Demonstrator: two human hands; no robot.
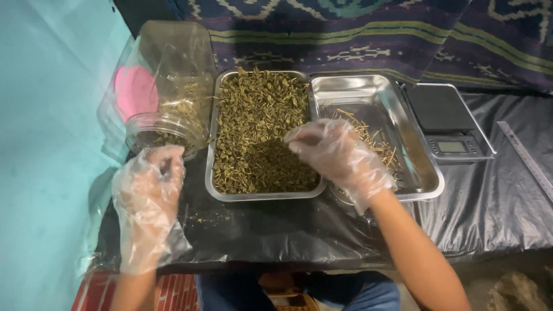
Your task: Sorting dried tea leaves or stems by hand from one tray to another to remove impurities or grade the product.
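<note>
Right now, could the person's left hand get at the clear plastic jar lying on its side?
Probably yes. The left hand in its thin clear glove sits just before the open mouth of the clear plastic jar, and nothing stands between them.

Dim, warm overhead light. Glare streaks the empty steel tray [374, 95] and the black plastic sheet [489, 207] right of it. Both gloved hands look softly blurred; the lower corners fall dark.

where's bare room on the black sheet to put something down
Free: the black plastic sheet in front of the digital scale, left of the metal ruler. Crowded: the steel tray of dried herbs, the steel tray of stems and the clear plastic jar.
</note>
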